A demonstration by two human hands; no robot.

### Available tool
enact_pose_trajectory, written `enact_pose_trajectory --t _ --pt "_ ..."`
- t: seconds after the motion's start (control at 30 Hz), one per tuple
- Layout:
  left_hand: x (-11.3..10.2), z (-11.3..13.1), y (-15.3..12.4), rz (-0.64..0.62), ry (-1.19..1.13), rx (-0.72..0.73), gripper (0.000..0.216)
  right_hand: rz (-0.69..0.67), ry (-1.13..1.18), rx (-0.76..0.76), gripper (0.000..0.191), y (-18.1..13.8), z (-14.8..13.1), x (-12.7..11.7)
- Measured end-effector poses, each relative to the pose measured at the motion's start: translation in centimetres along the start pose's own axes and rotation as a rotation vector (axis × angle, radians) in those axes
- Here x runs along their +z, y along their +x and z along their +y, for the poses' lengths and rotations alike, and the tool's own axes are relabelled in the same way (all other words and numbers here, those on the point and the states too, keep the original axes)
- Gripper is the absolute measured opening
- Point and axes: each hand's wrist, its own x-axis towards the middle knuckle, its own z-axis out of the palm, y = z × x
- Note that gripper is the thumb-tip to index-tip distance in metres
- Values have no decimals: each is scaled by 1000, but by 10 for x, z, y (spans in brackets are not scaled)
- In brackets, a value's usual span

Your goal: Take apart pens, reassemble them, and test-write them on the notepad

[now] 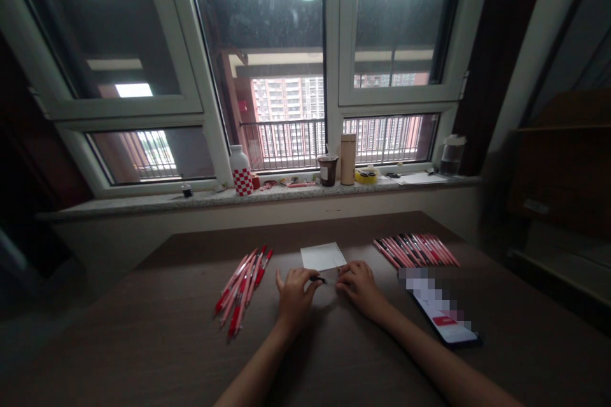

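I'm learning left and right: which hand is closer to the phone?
Right. The right hand is left of the phone; the left hand is farther left.

Daylight through the window (272, 19) glares white, leaving the table (167, 311) dim, outer edges blurred.

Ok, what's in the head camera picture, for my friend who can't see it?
A left hand holds a small dark thing, the right hand close beside it, over a brown table. Past them lies white paper, between a loose pile of pens on the left and a row on the right near a phone.
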Motion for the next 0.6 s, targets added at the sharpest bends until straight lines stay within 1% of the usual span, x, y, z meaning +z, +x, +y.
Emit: enact_pose_trajectory --t 0.13,0.4,0.6 --pt "1 0 0 9 6 6 14 -35 10 7 11 0 1 3" --pt "2 0 0 31 -47 8 14 -33 77 1 8 0 6 6" --pt "2 -2 0 32 -55 -42 15 -44 90 31 10 1 9 7"
